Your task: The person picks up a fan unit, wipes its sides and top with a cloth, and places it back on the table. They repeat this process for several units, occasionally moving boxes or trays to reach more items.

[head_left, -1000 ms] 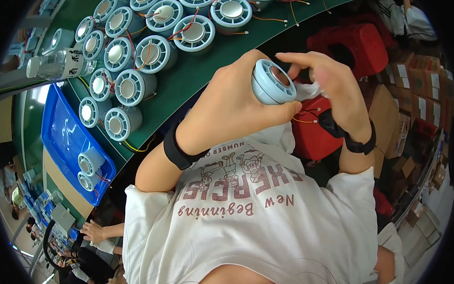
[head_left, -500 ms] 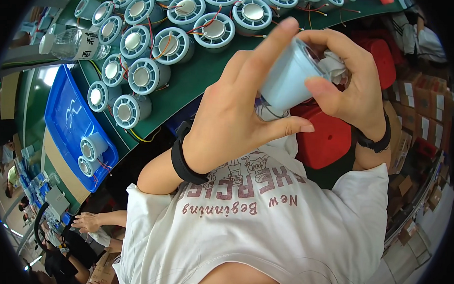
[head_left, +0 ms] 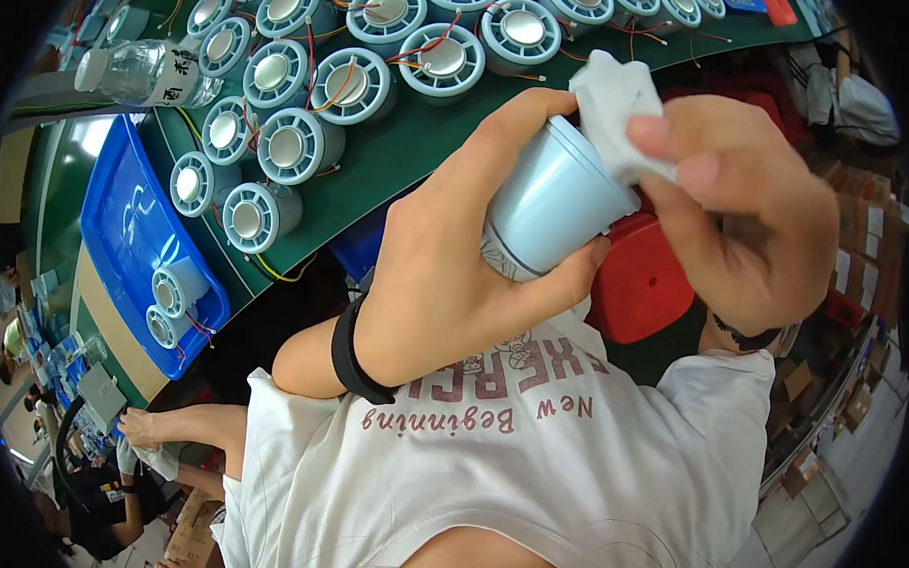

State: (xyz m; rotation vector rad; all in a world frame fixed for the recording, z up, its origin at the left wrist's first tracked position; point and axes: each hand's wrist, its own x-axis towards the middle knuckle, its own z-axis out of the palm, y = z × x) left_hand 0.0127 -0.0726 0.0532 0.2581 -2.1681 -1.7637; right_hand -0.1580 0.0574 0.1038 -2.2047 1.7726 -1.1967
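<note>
My left hand point(head_left: 446, 239) is wrapped round a light-blue plastic cup-shaped housing point(head_left: 558, 197), held tilted above my lap with its wider rim toward the right. In my right hand point(head_left: 748, 204), a crumpled white cloth or tissue point(head_left: 616, 109) is pinched between thumb and fingers. The wad sits close beside the housing's rim; whether it touches is hard to tell. Motion slightly blurs the right fingers. Beyond both hands, several round light-blue housings point(head_left: 442, 63) with silver discs and thin coloured wires stand on the green table point(head_left: 378, 186).
On the left, a blue tray point(head_left: 126, 232) holds two more such units. A clear bottle point(head_left: 141, 73) lies at the far left. Below the hands is a red stool point(head_left: 640, 285). Cardboard boxes point(head_left: 866, 258) are stacked at right. Another person's hand point(head_left: 144, 428) shows at lower left.
My right hand has pulled away from the housing to the right, bringing the white wad out into full view. The left hand keeps its hold, and the housing has tilted a little.
</note>
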